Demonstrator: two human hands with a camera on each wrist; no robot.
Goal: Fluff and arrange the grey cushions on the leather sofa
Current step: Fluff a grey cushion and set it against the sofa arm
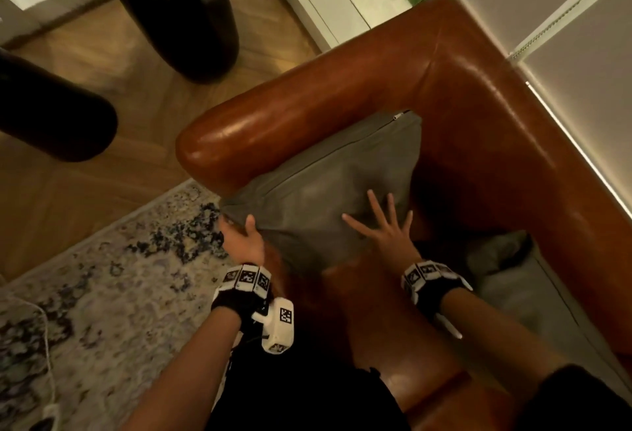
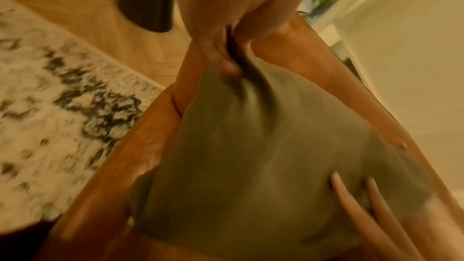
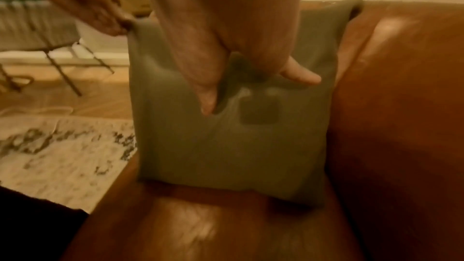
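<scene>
A grey cushion leans against the armrest in the corner of the brown leather sofa. My left hand pinches the cushion's near left corner, thumb on the front. In the left wrist view that hand bunches the grey cushion fabric. My right hand lies flat with fingers spread on the cushion's face. The right wrist view shows the right hand pressing the grey cushion while the left hand holds its top corner. A second grey cushion lies on the seat to my right.
Two tall black vases stand on the wooden floor beyond the armrest. A patterned rug lies left of the sofa. White blinds hang behind the sofa back. A white cable runs over the rug.
</scene>
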